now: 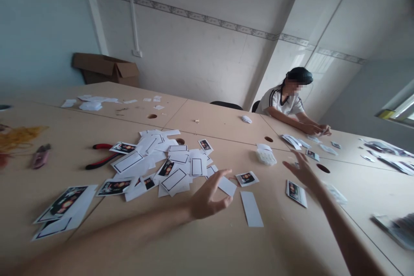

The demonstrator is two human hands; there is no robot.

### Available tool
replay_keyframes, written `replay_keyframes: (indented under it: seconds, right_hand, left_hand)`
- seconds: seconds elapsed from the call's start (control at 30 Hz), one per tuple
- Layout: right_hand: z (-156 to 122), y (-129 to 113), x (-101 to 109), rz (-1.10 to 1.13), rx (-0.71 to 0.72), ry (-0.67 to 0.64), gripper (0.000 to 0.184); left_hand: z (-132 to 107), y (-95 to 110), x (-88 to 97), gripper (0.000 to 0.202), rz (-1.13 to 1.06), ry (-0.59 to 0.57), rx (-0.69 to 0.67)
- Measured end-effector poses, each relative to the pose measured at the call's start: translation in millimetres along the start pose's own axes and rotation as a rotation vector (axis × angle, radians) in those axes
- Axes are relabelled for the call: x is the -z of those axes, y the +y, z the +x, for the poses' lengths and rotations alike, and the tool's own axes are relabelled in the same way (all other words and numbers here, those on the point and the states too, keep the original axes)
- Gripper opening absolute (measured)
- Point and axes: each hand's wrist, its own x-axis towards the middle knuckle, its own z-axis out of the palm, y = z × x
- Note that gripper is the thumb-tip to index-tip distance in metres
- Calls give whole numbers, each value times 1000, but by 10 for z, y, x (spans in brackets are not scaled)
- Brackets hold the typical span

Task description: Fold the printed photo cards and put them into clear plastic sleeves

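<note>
My left hand [210, 198] hovers over the table with thumb and fingers apart, holding nothing. It is nearest to a pile of printed cards [176, 179], some face down with a black frame, others showing a dark picture. A blank white card [251, 209] lies to its right, below a small picture card [247, 178]. My right hand [302, 168], slightly blurred, reaches forward with its fingers spread and nothing visible in them. Just below it lies a picture card [296, 193], and a clear plastic packet [334, 192] is partly hidden behind my right forearm.
Red-handled pliers [101, 161] and a pink cutter [41, 156] lie at left, near yellow strands [21, 140]. Picture cards [64, 205] rest front left. A plastic pack [266, 155] stands centre right. Across the table a person [287, 99] handles something small. A cardboard box [105, 69] stands behind.
</note>
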Motion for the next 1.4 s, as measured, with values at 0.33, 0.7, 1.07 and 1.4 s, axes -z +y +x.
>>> replay_keyframes:
  seconds: [0.33, 0.7, 1.07, 1.4]
  right_hand:
    - [-231, -436, -465, -173, 293, -5, 34]
    - [-224, -447, -336, 150, 284, 282, 28]
    - [-96, -1563, 211, 1164, -278, -49, 31]
    - [-291, -1986, 340, 1281, -174, -458, 27]
  left_hand:
    - [-6, 29, 22, 46, 0, -7, -67]
    - [-13, 56, 31, 39, -50, -8, -34]
    - [14, 5, 5, 39, -96, 138, 83]
    - [65, -20, -17, 46, -274, 124, 216]
